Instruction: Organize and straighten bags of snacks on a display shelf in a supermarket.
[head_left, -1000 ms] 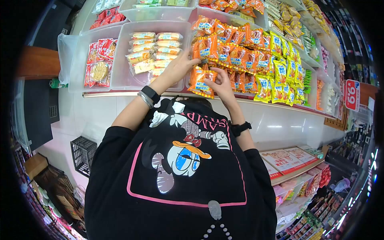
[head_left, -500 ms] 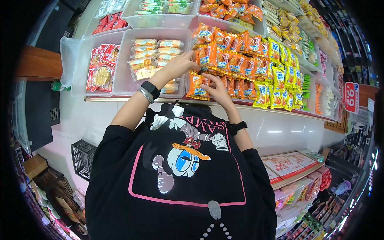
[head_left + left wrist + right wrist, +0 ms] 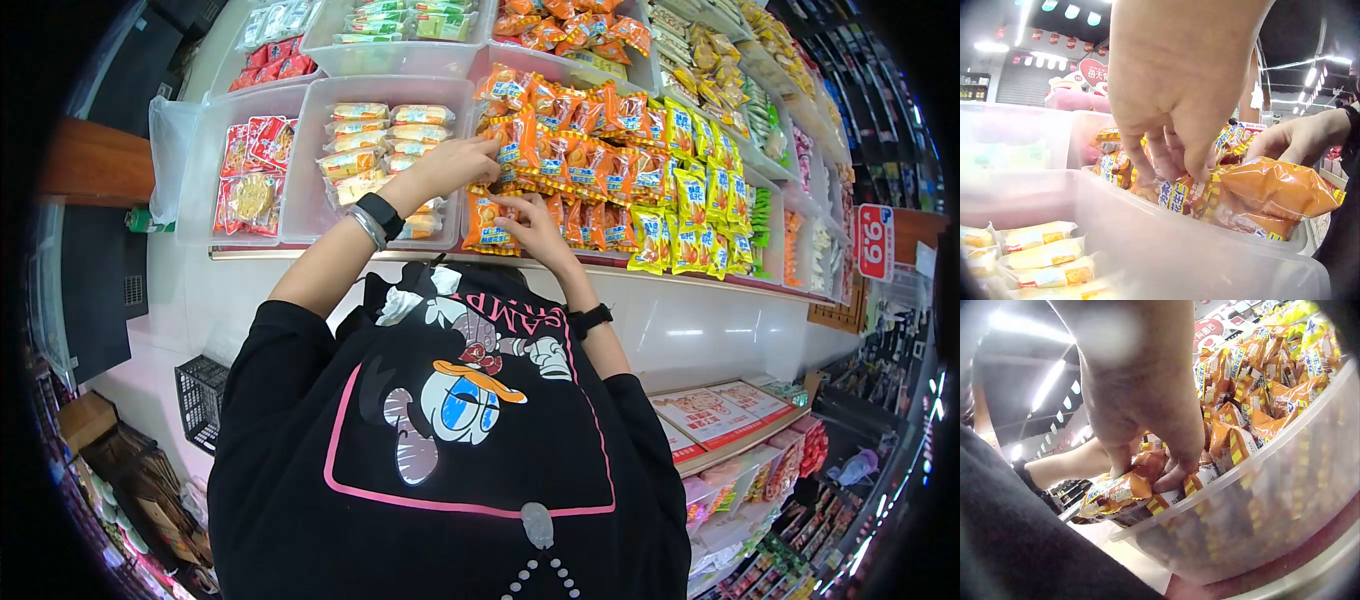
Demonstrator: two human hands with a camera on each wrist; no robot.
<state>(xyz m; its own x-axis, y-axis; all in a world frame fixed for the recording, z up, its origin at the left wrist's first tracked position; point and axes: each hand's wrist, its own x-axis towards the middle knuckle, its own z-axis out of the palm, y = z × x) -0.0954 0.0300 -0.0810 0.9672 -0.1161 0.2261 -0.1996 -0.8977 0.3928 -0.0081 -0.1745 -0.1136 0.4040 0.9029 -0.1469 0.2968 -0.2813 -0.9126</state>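
Observation:
Orange peanut packets (image 3: pixel 590 165) stand in rows in a clear plastic bin (image 3: pixel 1229 506). My left hand (image 3: pixel 455 165) reaches over the bin's left side. In the left wrist view its fingers (image 3: pixel 1175 153) point down and pinch a packet (image 3: pixel 1175 195) among the others. At the front left corner is another packet (image 3: pixel 486 222), with my right hand (image 3: pixel 537 230) at its upper right. In the right wrist view, the thumb and fingers of that hand (image 3: pixel 1141 419) straddle and pinch orange wrapping (image 3: pixel 1150 465). Some fingertips are hidden between packets.
Left of the peanuts, a bin (image 3: pixel 300 225) holds wrapped cream-coloured snacks (image 3: pixel 420 132). Yellow packets (image 3: pixel 690 195) stand to the right of the orange ones. A red price sign (image 3: pixel 875 243) hangs at the far right. A black crate (image 3: pixel 200 400) sits on the floor.
The front orange packet, earlier tilted out between both hands, has gone down upright into the bin's corner. My right hand has moved slightly left and down with it; the left hand stays close by.

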